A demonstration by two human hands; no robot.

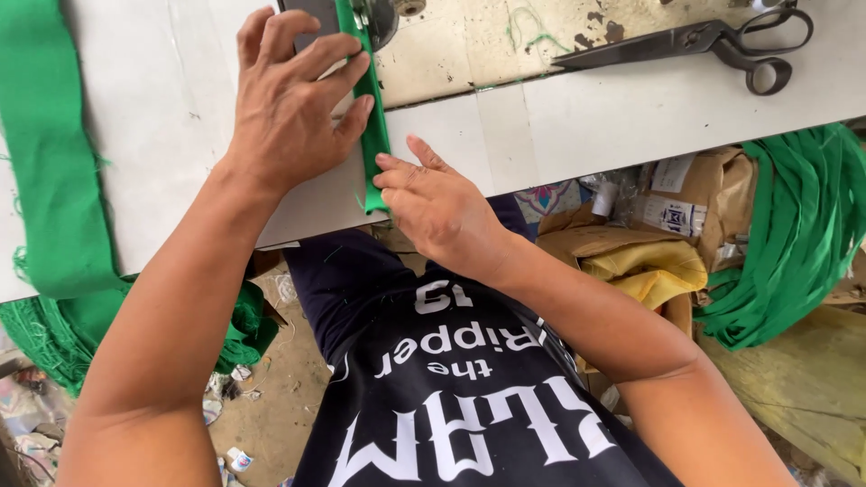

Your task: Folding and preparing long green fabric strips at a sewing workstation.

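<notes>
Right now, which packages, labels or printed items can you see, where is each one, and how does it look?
Small box: right, below the table edge, white with dark print.
Paper label: just above it, white, rectangular.
Cardboard box: behind both, brown, open.
Shirt print: on the dark shirt, white lettering.

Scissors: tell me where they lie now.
The scissors lie at the head view's top right, on the white table, apart from both hands.

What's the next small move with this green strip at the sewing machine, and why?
Probably ease the green strip forward toward the machine's foot. The left hand lies flat, pressing it to the white table, and the right hand pinches its near end at the table edge, keeping it straight.
</notes>
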